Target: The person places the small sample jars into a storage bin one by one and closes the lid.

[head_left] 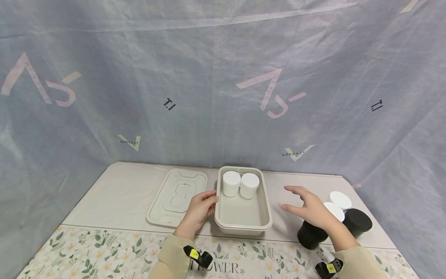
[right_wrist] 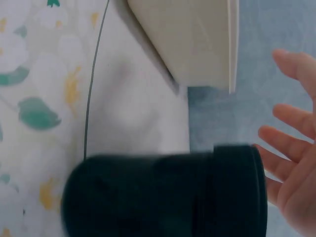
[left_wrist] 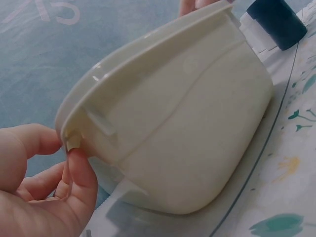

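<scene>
A beige plastic bin (head_left: 240,213) stands near the table's middle, with two white lidded jars (head_left: 231,183) side by side at its far end. My left hand (head_left: 201,207) holds the bin's left rim; in the left wrist view the thumb and index finger (left_wrist: 81,177) pinch the edge. Empty and with fingers spread, my right hand (head_left: 310,207) is in the air between the bin and a group of jars at the right. That group shows white round tops (head_left: 340,200) and black jars (head_left: 357,223). One black jar (right_wrist: 163,197) appears large and blurred in the right wrist view, below the hand.
A flat beige lid (head_left: 177,197) with a raised centre lies left of the bin. The light table cover (head_left: 118,197) has a floral front strip (head_left: 115,252). Grey-blue printed cloth (head_left: 209,77) hangs behind the table and at both sides.
</scene>
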### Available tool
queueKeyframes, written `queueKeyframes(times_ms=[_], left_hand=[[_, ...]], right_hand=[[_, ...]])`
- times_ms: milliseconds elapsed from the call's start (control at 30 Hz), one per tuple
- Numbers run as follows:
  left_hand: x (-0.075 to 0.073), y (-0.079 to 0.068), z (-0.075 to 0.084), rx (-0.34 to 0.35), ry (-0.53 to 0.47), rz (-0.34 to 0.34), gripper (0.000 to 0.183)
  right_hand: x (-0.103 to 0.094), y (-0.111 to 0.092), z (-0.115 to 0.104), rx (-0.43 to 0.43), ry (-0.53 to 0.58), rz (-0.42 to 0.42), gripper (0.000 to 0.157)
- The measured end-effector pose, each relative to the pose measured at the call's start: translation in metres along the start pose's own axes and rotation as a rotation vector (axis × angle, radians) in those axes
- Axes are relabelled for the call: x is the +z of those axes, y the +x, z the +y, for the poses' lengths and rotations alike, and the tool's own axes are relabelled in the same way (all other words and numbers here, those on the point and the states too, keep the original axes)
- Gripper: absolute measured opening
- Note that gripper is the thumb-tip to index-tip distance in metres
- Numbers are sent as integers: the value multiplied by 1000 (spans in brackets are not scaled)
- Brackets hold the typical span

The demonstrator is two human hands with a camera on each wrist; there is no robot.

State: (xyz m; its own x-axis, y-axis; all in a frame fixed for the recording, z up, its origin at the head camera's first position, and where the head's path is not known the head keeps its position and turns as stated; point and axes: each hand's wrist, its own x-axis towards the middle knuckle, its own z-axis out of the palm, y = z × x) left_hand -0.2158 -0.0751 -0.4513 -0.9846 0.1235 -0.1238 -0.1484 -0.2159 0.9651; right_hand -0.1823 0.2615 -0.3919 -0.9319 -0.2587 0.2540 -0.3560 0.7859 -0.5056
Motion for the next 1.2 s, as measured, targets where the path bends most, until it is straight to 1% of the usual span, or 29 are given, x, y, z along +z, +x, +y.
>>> queueKeyframes(times_ms=[100, 200, 367, 633, 833, 967, 1200], left_hand=[[0, 0, -1, 1, 3, 2, 44], [0, 2, -2, -5, 6, 12, 43], [0, 3, -3, -13, 12, 24, 40], [-1, 4, -5, 1, 3, 10, 42], [-1, 2, -4, 9, -4, 3, 43], [-1, 1, -3, 12, -1, 3, 44], [0, 3, -5, 9, 6, 12, 42]], right_hand=[[-7, -6, 4, 29, 44, -27, 61], [-13, -11, 9, 63, 65, -57, 61], [-20, -19, 17, 72, 74, -101, 60], [-28, -29, 21, 67, 83, -158, 60], [-30, -35, 24, 87, 86, -203, 59], [-29, -38, 25, 100, 111, -234, 60], [-27, -45, 28, 81, 102, -252, 58]])
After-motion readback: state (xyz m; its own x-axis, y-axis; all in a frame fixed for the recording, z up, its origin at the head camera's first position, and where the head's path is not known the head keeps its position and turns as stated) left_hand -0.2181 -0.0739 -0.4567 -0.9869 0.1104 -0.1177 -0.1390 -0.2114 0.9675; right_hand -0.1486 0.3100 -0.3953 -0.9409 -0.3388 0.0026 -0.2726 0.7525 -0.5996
